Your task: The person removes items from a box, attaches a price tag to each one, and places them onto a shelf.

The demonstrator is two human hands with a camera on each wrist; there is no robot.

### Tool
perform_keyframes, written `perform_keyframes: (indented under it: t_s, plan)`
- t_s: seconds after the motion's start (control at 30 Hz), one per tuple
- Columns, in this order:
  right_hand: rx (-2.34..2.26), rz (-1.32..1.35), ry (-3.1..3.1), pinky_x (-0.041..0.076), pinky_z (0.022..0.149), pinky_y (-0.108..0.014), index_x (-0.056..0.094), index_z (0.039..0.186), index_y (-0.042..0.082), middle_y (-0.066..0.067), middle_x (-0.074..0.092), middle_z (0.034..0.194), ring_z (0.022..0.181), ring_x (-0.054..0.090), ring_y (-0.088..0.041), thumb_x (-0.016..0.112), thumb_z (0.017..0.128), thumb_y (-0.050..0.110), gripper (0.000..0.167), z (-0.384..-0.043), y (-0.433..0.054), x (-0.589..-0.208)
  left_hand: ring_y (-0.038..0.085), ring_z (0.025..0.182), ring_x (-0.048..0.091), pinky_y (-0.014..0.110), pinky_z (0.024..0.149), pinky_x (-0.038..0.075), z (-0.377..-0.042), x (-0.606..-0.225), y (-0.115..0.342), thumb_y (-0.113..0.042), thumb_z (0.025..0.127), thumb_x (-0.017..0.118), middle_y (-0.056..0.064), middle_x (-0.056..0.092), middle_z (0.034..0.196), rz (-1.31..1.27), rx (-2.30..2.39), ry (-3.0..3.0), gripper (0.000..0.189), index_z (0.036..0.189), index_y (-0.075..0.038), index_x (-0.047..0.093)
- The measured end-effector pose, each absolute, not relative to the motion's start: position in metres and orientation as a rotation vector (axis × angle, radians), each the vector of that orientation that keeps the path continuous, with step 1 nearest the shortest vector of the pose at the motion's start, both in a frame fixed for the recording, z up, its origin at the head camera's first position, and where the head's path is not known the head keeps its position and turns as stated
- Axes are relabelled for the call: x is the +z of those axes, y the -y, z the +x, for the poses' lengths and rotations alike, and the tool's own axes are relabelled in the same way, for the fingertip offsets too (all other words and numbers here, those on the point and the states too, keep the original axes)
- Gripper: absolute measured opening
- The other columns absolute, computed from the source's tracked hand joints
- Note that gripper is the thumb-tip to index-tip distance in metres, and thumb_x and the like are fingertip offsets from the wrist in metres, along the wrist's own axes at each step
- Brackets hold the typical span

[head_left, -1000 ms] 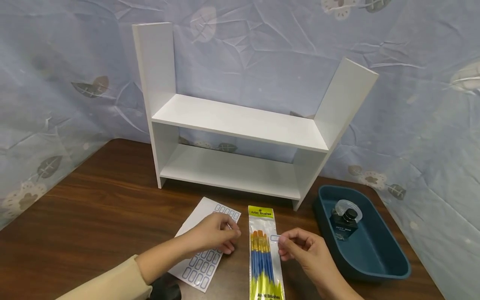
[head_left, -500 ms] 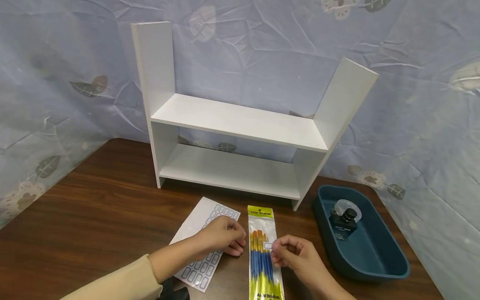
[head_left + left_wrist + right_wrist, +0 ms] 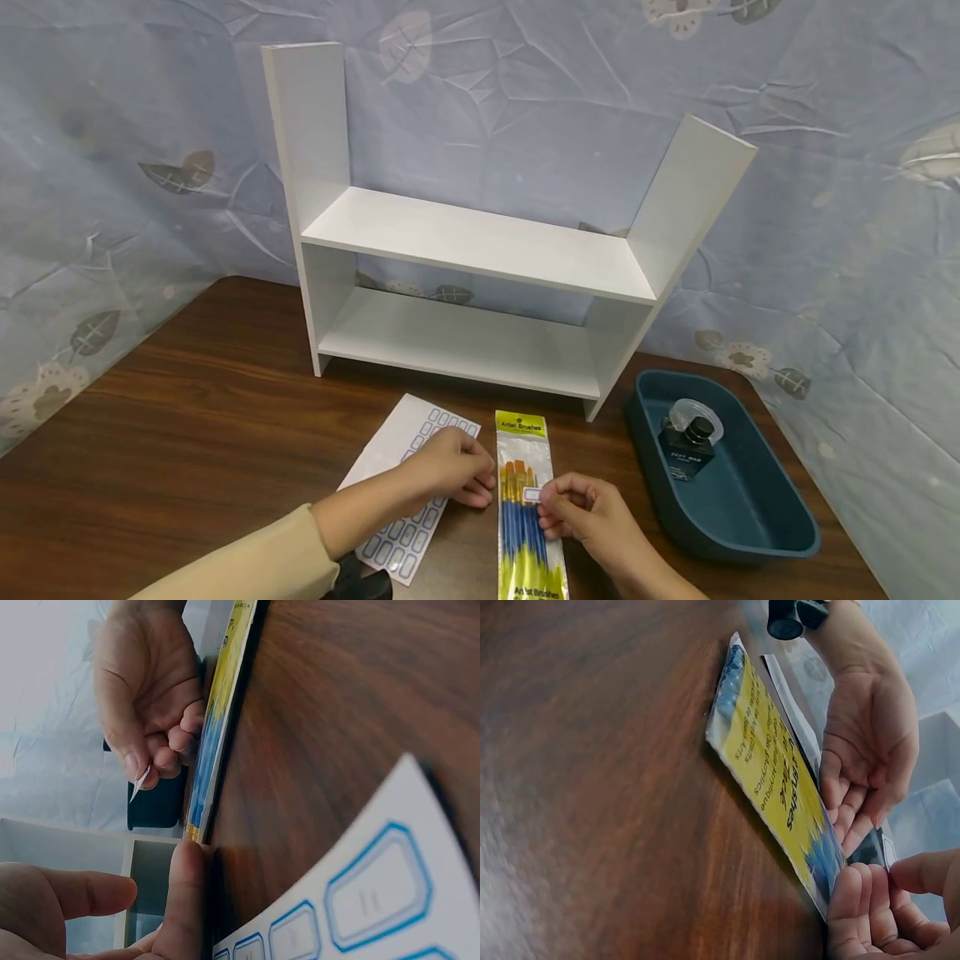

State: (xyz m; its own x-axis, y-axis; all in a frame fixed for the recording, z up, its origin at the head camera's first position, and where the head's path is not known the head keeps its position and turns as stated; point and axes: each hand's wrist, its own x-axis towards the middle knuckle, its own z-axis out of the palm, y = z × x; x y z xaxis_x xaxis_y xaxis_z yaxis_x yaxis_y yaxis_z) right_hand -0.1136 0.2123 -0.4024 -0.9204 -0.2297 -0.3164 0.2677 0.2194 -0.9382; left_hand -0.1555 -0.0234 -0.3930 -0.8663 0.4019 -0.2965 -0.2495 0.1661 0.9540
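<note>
Between the thumb and forefinger of my right hand [image 3: 592,512] is a small white label sticker [image 3: 532,495] with a blue border. It hovers over the middle of a clear pack of paintbrushes [image 3: 534,575] with yellow ends and blue handles, lying flat. In the left wrist view the sticker [image 3: 139,784] appears nearly edge-on, apart from the pack. My left hand [image 3: 453,467] lies over a white sheet of labels [image 3: 397,542], its fingertips at the pack's left edge. Its thumb stands away from its fingers, which hold nothing. Part of the sheet is hidden under this hand.
A white two-tier shelf [image 3: 465,333] stands behind the pack. At the right is a dark teal tray [image 3: 750,500] holding a black bottle [image 3: 686,454] and a clear round lid [image 3: 712,412]. The brown wooden table [image 3: 187,433] extends left.
My right hand has carried the sticker leftward and slightly down, from the pack's right edge to over the brushes. My left hand has shifted right toward the pack.
</note>
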Motion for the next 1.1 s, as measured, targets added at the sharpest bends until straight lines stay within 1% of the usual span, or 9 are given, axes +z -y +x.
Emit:
perform_keyframes:
  t_s: [0.3, 0.43, 0.53, 0.7, 0.93, 1.0, 1.1]
  plan:
    - [-1.745, 0.027, -2.121, 0.063, 0.075, -0.023, 0.064, 0.111, -0.008, -0.003, 0.071, 0.091, 0.084, 0.068, -0.011, 0.063, 0.103, 0.008, 0.018, -0.115, -0.21, -0.403, 0.013, 0.065, 0.071, 0.03, 0.069, 0.066, -0.158, -0.394, 0.021, 0.001, 0.096, 0.054, 0.018, 0.072, 0.087, 0.102, 1.773, -1.918, 0.025, 0.11, 0.017, 0.066]
    - [-1.75, 0.006, -2.119, 0.063, 0.074, -0.022, 0.064, 0.109, -0.009, -0.002, 0.071, 0.089, 0.082, 0.068, -0.01, 0.063, 0.102, 0.007, 0.017, -0.116, -0.209, -0.404, 0.013, 0.064, 0.07, 0.029, 0.068, 0.066, -0.159, -0.394, 0.019, 0.001, 0.096, 0.056, 0.016, 0.071, 0.084, 0.093, 1.784, -1.895, 0.024, 0.11, 0.017, 0.066]
    - [-1.745, -0.002, -2.125, 0.063, 0.074, -0.023, 0.064, 0.109, -0.009, -0.002, 0.071, 0.089, 0.081, 0.068, -0.01, 0.063, 0.102, 0.007, 0.018, -0.115, -0.209, -0.404, 0.013, 0.064, 0.07, 0.029, 0.068, 0.066, -0.159, -0.393, 0.018, 0.001, 0.096, 0.056, 0.014, 0.07, 0.082, 0.095, 1.776, -1.896, 0.023, 0.109, 0.017, 0.066]
    - [-1.729, -0.003, -2.134, 0.063, 0.074, -0.023, 0.065, 0.11, -0.009, -0.002, 0.071, 0.089, 0.082, 0.068, -0.011, 0.063, 0.102, 0.008, 0.018, -0.116, -0.21, -0.405, 0.012, 0.064, 0.07, 0.028, 0.068, 0.066, -0.16, -0.392, 0.016, 0.001, 0.096, 0.057, 0.015, 0.071, 0.083, 0.091, 1.748, -1.907, 0.022, 0.108, 0.016, 0.068]
    - [-1.719, -0.008, -2.137, 0.063, 0.075, -0.023, 0.065, 0.11, -0.008, -0.002, 0.071, 0.09, 0.082, 0.068, -0.011, 0.063, 0.103, 0.009, 0.019, -0.116, -0.211, -0.406, 0.013, 0.058, 0.069, 0.028, 0.064, 0.065, -0.162, -0.396, 0.012, 0.006, 0.09, 0.058, 0.011, 0.068, 0.074, 0.123, 1.715, -1.912, 0.014, 0.095, 0.013, 0.069]
    - [-1.713, -0.011, -2.139, 0.063, 0.075, -0.023, 0.065, 0.111, -0.008, -0.002, 0.07, 0.09, 0.083, 0.068, -0.011, 0.063, 0.103, 0.009, 0.019, -0.116, -0.212, -0.407, 0.013, 0.058, 0.069, 0.028, 0.063, 0.065, -0.163, -0.397, 0.011, 0.007, 0.091, 0.06, 0.01, 0.066, 0.073, 0.134, 1.706, -1.918, 0.012, 0.094, 0.013, 0.07]
    - [-1.704, -0.01, -2.147, 0.063, 0.076, -0.023, 0.065, 0.111, -0.008, -0.002, 0.07, 0.09, 0.083, 0.068, -0.012, 0.063, 0.103, 0.01, 0.02, -0.115, -0.212, -0.407, 0.013, 0.057, 0.069, 0.028, 0.062, 0.065, -0.164, -0.398, 0.01, 0.005, 0.093, 0.063, 0.01, 0.069, 0.072, 0.155, 1.682, -1.946, 0.011, 0.093, 0.012, 0.071]
